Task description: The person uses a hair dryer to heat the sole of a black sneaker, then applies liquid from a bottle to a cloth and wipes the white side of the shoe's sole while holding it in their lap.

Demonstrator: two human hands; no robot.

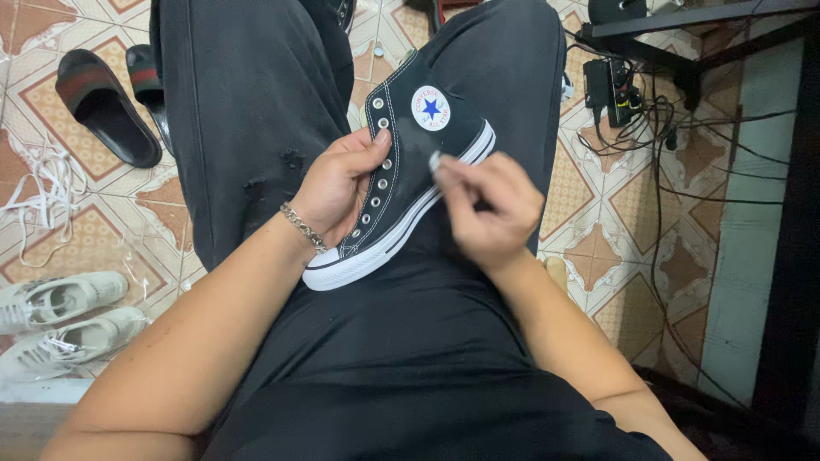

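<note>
A black high-top shoe (pixel 401 183) with a white sole lies on the person's lap, in the middle of the view. Its toe points to 7 o'clock. The left hand (pixel 337 188) curls around the lace-hole side and holds it, thumb on top. The right hand (pixel 487 209) is at 3 o'clock of the shoe, fingers bent in, tips pinched by the sole; I cannot tell what they pinch. Black slippers (pixel 107 107) lie at 10 o'clock, white shoes (pixel 60 320) at 8 o'clock, on the tiled floor (pixel 615 248).
</note>
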